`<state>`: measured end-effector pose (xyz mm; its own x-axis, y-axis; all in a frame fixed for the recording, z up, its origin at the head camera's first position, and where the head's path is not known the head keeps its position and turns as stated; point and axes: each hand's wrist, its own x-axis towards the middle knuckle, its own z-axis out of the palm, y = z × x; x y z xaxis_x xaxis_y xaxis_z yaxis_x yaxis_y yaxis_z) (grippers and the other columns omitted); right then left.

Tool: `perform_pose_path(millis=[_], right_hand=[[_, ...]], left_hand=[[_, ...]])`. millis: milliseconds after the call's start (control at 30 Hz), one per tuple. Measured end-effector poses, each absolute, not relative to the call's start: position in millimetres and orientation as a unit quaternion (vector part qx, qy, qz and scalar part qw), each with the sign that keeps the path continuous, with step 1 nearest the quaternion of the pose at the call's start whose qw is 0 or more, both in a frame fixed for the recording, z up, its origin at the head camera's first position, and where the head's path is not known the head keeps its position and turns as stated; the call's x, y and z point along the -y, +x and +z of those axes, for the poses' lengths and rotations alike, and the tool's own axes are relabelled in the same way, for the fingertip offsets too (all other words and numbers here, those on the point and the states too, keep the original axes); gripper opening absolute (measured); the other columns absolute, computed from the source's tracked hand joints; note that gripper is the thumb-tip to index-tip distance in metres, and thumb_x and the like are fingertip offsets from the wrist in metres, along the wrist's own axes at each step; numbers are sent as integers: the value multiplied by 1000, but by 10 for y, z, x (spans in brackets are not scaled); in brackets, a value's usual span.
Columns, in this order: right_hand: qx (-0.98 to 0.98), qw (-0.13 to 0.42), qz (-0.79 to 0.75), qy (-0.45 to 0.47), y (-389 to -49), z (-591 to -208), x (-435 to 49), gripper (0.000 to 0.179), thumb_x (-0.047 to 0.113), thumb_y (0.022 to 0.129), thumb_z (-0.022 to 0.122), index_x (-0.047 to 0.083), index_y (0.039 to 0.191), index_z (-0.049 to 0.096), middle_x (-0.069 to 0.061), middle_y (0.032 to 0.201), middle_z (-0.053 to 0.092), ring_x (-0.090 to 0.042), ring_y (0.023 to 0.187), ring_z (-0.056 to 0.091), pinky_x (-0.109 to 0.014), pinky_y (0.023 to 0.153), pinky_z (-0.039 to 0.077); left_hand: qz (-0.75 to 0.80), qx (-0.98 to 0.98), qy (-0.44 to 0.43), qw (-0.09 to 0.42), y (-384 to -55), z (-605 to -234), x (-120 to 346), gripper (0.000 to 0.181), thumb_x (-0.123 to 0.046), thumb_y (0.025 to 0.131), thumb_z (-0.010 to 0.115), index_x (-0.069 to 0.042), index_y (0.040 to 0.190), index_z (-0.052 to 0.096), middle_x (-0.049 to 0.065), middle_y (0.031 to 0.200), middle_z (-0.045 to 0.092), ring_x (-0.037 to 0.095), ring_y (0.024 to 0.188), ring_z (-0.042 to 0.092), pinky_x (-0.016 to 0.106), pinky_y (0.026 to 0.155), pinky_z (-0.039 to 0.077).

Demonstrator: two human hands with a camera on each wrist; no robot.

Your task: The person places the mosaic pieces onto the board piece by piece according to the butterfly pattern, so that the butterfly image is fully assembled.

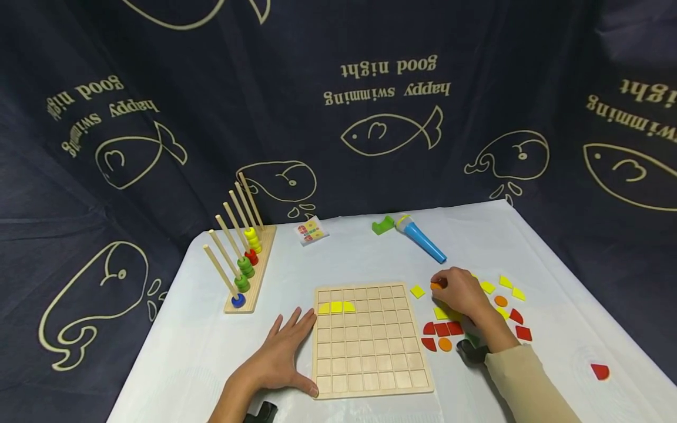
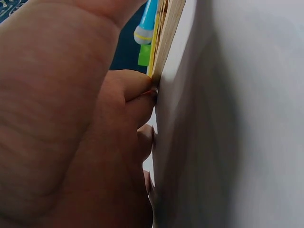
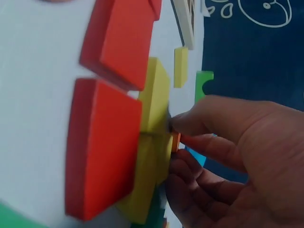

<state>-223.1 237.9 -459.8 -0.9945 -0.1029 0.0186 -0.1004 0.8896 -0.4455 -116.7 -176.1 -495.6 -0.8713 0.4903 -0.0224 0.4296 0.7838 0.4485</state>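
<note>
A square wooden grid board point(image 1: 372, 341) lies on the white table, with yellow pieces point(image 1: 336, 306) in a row in its upper left cells. My left hand point(image 1: 280, 355) rests beside the board, fingers spread, its thumb and fingertips touching the left edge; in the left wrist view the fingers meet the board's side. To the right of the board, my right hand point(image 1: 462, 292) pinches an orange disc point(image 1: 435, 286) between thumb and fingers. The right wrist view shows that orange piece point(image 3: 176, 141) mostly hidden by the fingertips. Yellow tiles point(image 3: 154, 95) and red tiles point(image 3: 102, 147) lie close by.
A wooden peg stand point(image 1: 261, 270) with coloured beads is at the left. Behind the board are a picture card point(image 1: 311, 230), a green curved block point(image 1: 383, 225) and a blue toy microphone point(image 1: 423, 239). A red quarter piece point(image 1: 600, 371) lies alone at the far right.
</note>
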Motion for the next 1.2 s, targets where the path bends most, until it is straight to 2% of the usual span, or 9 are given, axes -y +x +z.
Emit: perform_pose_path(millis=[367, 633, 867, 1200], right_hand=[[-963, -6, -245, -110, -2219, -4523, -2155, 24, 15, 76, 74, 8, 98, 73, -3, 85, 58, -21, 77, 51, -34, 66, 47], [-953, -7, -248, -174, -2168, -4527, -1903, 27, 15, 72, 73, 11, 99, 74, 2, 89, 58, -16, 78, 51, -34, 72, 47], [-947, -2, -257, -194, -2159, -4536, -1653, 29, 15, 70, 75, 11, 98, 73, 5, 87, 58, -14, 77, 51, -31, 72, 47], [-929, 2, -261, -262, -2098, -4575, -1353, 24, 14, 72, 74, 11, 97, 73, 6, 85, 57, -10, 72, 48, -28, 66, 45]], left_hand=[[221, -941, 250, 66, -1160, -4965, 1768, 145, -82, 39, 73, -13, 155, 19, 1, 159, 17, 27, 145, 5, 54, 113, -2], [219, -941, 249, 62, -1165, -4965, 1763, 146, -83, 38, 72, -13, 155, 19, 0, 159, 17, 27, 145, 6, 53, 114, -2], [220, -941, 250, 61, -1164, -4955, 1756, 146, -83, 38, 72, -12, 155, 20, 1, 159, 17, 28, 145, 6, 54, 114, -2], [215, -942, 250, 62, -1169, -4961, 1761, 146, -83, 38, 72, -13, 155, 19, 0, 159, 16, 27, 145, 6, 54, 114, -2]])
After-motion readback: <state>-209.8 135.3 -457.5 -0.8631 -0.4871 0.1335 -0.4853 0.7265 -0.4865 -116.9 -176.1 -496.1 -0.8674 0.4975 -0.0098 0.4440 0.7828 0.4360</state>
